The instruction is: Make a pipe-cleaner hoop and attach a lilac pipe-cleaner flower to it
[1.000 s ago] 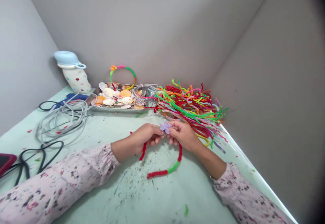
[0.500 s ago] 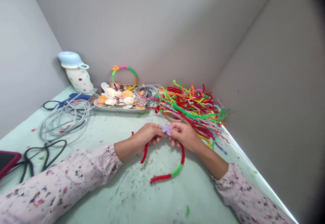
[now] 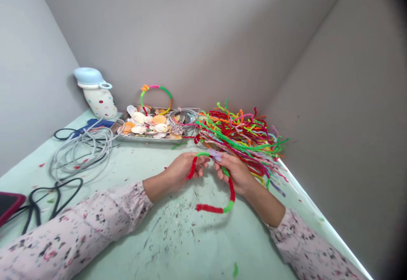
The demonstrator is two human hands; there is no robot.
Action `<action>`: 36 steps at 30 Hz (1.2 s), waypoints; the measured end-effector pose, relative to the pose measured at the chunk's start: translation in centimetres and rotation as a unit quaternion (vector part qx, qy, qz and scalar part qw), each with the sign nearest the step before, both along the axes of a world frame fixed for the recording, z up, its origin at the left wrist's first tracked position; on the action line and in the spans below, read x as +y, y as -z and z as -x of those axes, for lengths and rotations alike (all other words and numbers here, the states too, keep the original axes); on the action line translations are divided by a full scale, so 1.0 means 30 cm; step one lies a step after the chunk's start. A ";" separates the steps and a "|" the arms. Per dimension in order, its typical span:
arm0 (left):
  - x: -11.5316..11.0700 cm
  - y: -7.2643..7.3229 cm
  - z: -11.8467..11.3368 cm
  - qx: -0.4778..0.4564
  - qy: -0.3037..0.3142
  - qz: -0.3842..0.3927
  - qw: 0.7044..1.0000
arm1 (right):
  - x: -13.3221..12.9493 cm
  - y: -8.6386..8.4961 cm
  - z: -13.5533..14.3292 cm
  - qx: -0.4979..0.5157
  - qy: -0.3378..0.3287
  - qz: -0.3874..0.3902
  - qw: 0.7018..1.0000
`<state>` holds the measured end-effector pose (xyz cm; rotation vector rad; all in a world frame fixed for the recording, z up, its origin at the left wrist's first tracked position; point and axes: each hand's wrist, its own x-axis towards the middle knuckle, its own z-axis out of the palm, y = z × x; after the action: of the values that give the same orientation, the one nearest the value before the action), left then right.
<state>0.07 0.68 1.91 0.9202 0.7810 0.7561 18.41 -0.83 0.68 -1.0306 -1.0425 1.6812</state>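
Note:
A curved strip of red and green fuzzy wire [image 3: 231,189] hangs from my right hand [image 3: 235,170], its free end pointing left over the table. My right fingers pinch it together with a small lilac flower [image 3: 215,155]. The strip's other end arches left, green then red, to my left hand [image 3: 184,170]. My left fingers are bent around and behind this part; whether they grip it is unclear.
Behind my hands lies a pile of coloured fuzzy wires [image 3: 241,134]. A metal tray [image 3: 149,139] holds shells, with a colourful ring [image 3: 171,95] standing on it. Further left are a bottle [image 3: 99,100], a blue tool [image 3: 92,126], coiled cables [image 3: 79,157] and a red-edged device [image 3: 12,206].
The lilac flower has moved slightly right, out from between both hands into my right fingers. The strip's green part now shows between the hands, and its hanging end has risen.

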 end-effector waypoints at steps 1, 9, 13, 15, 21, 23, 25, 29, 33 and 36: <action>-0.006 0.001 -0.005 0.007 0.000 -0.024 1.000 | -0.002 0.002 0.004 0.004 -0.003 0.004 1.000; -0.032 -0.017 0.004 0.080 0.036 -0.199 0.976 | -0.006 0.021 0.025 0.010 -0.022 0.013 1.000; -0.030 0.007 0.010 0.088 0.029 -0.256 0.962 | -0.006 0.028 0.027 0.008 -0.035 0.018 0.999; -0.029 0.023 0.009 0.094 0.024 -0.257 0.962 | -0.007 0.029 0.026 0.003 -0.041 0.020 0.999; -0.026 0.067 0.000 0.134 -0.017 -0.250 0.959 | -0.013 0.026 0.032 -0.011 -0.039 0.019 0.999; -0.022 0.078 -0.002 0.146 -0.028 -0.245 0.958 | -0.014 0.028 0.036 -0.009 -0.035 0.017 0.999; -0.019 0.083 -0.002 0.156 -0.029 -0.242 0.957 | -0.015 0.029 0.041 -0.006 -0.033 0.017 0.999; -0.017 0.079 -0.001 0.165 -0.025 -0.231 0.958 | -0.017 0.027 0.047 -0.006 -0.036 0.024 0.999; -0.023 0.070 -0.003 0.174 -0.035 -0.224 0.958 | -0.021 0.023 0.048 -0.004 -0.038 0.027 0.999; -0.030 0.060 -0.006 0.159 -0.043 -0.213 0.963 | -0.024 0.018 0.047 -0.007 -0.040 0.029 0.999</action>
<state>0.26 -0.23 0.10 1.4275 0.9638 0.8828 16.99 -1.56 0.14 -1.0501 -1.0627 1.7803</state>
